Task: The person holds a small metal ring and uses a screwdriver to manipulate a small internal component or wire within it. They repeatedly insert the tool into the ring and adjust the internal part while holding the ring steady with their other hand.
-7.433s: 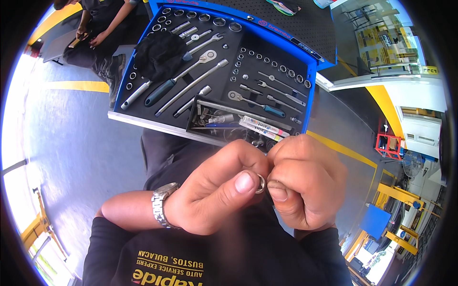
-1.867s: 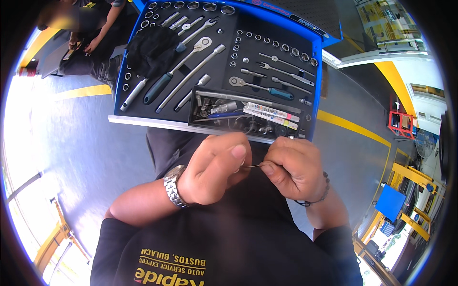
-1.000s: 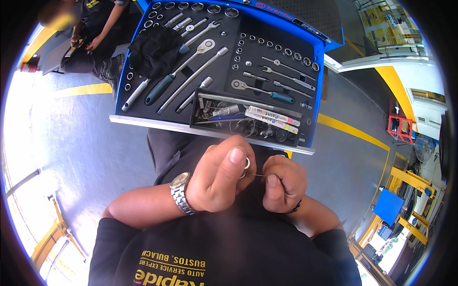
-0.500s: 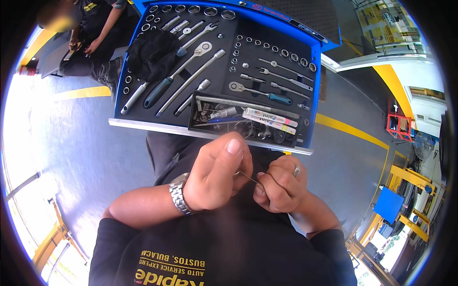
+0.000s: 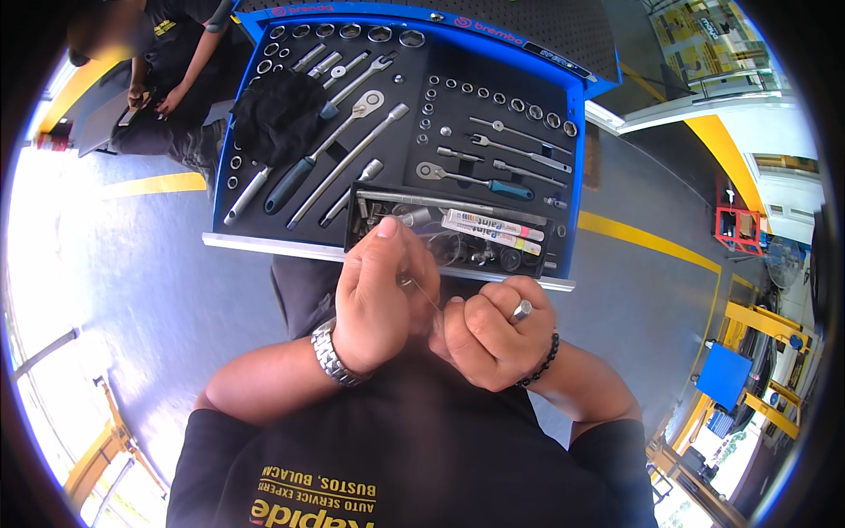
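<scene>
Grey shop floor (image 5: 158, 264) with yellow lines (image 5: 647, 243), and a blue tool drawer (image 5: 273, 245) open just past the hands. Thin wire (image 5: 427, 297) spans between them: right hand (image 5: 497, 334) balled up, pinching its lower end; left hand (image 5: 378, 295) curled, can't tell what it's pinching. Wire's probably feather-light, springy, easy to kink, so I'd hold it near the ends. Drawer's dark liner (image 5: 396, 145) has sockets (image 5: 379, 35) and ratchets (image 5: 370, 104) in it.
</scene>
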A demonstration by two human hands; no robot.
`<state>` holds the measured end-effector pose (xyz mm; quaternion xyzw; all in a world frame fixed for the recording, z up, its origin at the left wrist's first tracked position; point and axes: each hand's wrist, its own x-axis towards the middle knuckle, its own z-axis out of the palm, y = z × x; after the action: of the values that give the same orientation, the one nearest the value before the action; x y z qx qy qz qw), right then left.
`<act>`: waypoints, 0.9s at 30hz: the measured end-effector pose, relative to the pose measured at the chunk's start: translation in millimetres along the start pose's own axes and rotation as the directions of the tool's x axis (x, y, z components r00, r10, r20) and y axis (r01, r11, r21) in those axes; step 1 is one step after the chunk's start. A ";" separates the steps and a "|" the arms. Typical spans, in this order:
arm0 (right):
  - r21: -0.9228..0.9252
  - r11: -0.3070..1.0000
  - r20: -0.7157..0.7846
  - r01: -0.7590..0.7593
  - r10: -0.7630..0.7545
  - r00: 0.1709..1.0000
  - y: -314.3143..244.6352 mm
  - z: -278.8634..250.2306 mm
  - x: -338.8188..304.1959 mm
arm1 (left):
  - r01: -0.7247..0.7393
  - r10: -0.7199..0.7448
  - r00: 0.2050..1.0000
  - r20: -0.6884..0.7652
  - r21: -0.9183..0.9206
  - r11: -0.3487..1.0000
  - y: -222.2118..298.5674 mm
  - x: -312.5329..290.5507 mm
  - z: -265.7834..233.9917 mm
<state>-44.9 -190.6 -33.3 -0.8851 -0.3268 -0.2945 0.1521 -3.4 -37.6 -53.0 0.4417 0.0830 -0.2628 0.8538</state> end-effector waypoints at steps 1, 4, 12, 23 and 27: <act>-0.004 1.000 -0.015 -0.001 0.001 1.000 0.5 1.9 0.4 | -0.010 0.009 1.000 -0.013 -0.026 1.000 -2.3 1.6 -1.1; -0.015 1.000 -0.046 -0.008 0.008 0.999 1.5 7.5 -0.9 | 0.023 -0.029 0.997 -0.067 -0.088 0.996 0.3 3.3 1.0; -0.094 0.995 0.070 -0.023 0.030 0.997 -3.4 7.2 9.2 | -0.066 0.060 0.993 -0.104 -0.058 0.996 -5.1 15.7 -6.0; 0.546 0.463 0.376 -0.698 0.609 0.698 -18.1 17.8 18.2 | -0.283 0.301 0.953 -0.038 0.254 0.925 1.1 30.5 -15.7; 0.631 -0.306 0.736 -0.713 0.527 0.425 -6.1 19.8 15.7 | -0.291 0.308 0.951 -0.023 0.267 0.919 -0.4 34.9 -21.0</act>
<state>-30.9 -169.3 -38.4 -0.6201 0.0881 0.1752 0.7596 27.9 -34.1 -78.9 0.5658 0.0066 -0.1233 0.8153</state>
